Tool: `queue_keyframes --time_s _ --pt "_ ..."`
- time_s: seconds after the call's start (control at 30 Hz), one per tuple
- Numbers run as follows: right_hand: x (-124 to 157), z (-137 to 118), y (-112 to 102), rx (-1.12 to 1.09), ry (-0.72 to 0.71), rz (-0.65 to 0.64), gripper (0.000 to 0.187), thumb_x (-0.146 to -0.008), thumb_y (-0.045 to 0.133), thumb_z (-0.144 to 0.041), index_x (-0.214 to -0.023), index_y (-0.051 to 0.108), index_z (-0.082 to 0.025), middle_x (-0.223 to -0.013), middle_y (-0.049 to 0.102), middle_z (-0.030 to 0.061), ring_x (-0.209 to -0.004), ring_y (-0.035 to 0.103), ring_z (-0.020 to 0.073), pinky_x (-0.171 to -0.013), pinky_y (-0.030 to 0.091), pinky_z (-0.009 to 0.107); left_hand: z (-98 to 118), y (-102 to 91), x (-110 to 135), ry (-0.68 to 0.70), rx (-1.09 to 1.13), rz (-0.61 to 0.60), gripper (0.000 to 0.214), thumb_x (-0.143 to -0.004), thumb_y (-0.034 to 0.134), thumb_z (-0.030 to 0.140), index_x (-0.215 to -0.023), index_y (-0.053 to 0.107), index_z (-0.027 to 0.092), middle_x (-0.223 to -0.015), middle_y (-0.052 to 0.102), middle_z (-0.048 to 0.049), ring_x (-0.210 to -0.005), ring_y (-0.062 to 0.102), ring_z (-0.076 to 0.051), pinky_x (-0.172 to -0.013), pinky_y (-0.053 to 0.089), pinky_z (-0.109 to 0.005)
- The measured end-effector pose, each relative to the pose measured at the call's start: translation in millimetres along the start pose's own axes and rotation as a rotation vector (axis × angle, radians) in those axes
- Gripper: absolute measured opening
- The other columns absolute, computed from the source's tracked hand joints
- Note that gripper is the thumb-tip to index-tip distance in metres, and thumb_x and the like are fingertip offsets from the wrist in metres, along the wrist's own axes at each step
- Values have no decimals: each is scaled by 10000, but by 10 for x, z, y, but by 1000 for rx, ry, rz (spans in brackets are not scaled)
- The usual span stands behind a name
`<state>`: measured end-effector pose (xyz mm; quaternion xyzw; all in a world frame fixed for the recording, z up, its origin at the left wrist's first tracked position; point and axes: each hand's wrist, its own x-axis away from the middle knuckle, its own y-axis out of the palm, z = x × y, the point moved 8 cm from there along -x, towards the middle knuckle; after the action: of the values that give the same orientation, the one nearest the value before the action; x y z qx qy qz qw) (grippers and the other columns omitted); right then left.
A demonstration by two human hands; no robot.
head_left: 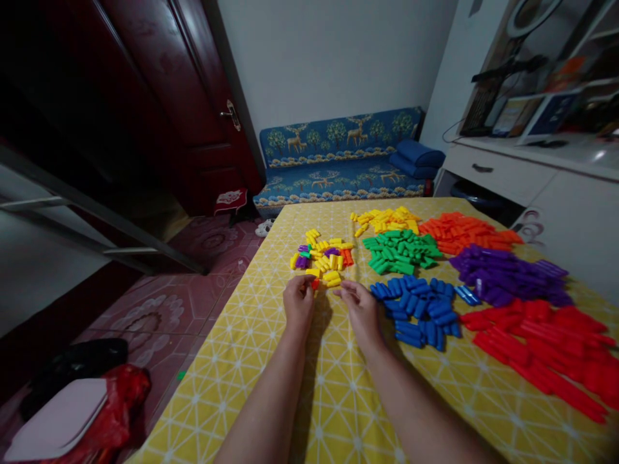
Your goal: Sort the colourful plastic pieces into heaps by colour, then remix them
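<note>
My left hand (pixel 298 301) rests on the yellow tablecloth (pixel 271 361) with its fingers pinched on a small red piece (pixel 314 283) at the near edge of a mixed pile (pixel 323 259) of yellow, purple, green and red plastic pieces. My right hand (pixel 360 308) lies beside it, fingers curled toward the same pile, and I cannot make out anything in it. Just right of that hand lies a blue pile (pixel 418 308).
Sorted piles cover the table's right half: yellow (pixel 385 221), green (pixel 401 251), orange (pixel 464 233), purple (pixel 505 276) and red (pixel 546 348). A blue sofa (pixel 338 164) stands beyond, a dark door (pixel 193 109) at left, white cabinets (pixel 532 174) at right. A red bag (pixel 116 403) lies on the floor.
</note>
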<state>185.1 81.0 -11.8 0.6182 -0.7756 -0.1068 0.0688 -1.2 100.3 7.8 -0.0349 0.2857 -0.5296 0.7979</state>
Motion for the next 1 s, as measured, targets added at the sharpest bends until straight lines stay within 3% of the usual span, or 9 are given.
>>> queue_keyframes --time_s 0.1,0.27,0.37,0.5,0.6,0.7,0.83,1.0 --pt "64 -21 17 106 -112 41 329 -776 636 -416 -979 631 -158 -922 717 88 -785 701 211 -768 552 360 55 -4 16 43 -68 -8 234 -806 501 142 -898 708 202 -917 718 -57 -871 655 -191 -785 525 -307" --pt "57 -70 -39 55 -103 107 381 -802 611 -459 -1022 617 -148 -932 700 87 -654 673 170 -657 549 316 256 114 16 175 -164 -54 264 -828 514 145 -1019 682 215 -1026 678 -74 -995 623 -209 -893 500 -334" --pt "57 -85 -49 42 -118 126 385 -816 597 -461 -1029 616 -141 -948 690 92 -620 655 157 -646 537 311 436 291 -99 288 -216 -123 360 -819 489 92 -1115 655 209 -1134 634 -84 -1090 588 -215 -959 473 -336" --pt "55 -80 -52 47 -134 124 371 -834 580 -459 -1027 617 -143 -917 685 78 -621 653 156 -647 522 300 609 581 -441 353 -368 -207 408 -821 508 100 -1198 629 201 -1203 610 -107 -1141 554 -244 -1009 431 -366" --pt "57 -89 -73 59 -135 136 373 -831 579 -471 -1020 621 -152 -908 692 75 -615 650 158 -637 520 300 624 853 -649 351 -547 -349 402 -856 558 219 -1256 603 228 -1256 598 -119 -1185 529 -273 -1040 386 -407" --pt "55 -95 -78 52 -121 134 379 -822 583 -481 -1012 619 -156 -930 699 87 -613 650 164 -625 523 304 563 1022 -701 322 -657 -457 391 -822 623 267 -1212 639 243 -1202 630 -120 -1131 559 -289 -1011 389 -429" --pt "46 -85 -79 28 -117 137 380 -822 579 -484 -1012 614 -157 -933 696 84 -601 645 157 -626 522 303 499 1006 -613 302 -681 -472 283 -789 628 213 -1058 714 233 -1081 659 -123 -1024 596 -286 -925 427 -409" --pt "40 -78 -87 46 -127 145 382 -833 567 -479 -1033 607 -156 -972 682 80 -599 637 149 -634 516 303 530 748 -350 315 -663 -443 206 -802 639 269 -977 743 243 -1095 655 -108 -1007 595 -269 -860 443 -367"
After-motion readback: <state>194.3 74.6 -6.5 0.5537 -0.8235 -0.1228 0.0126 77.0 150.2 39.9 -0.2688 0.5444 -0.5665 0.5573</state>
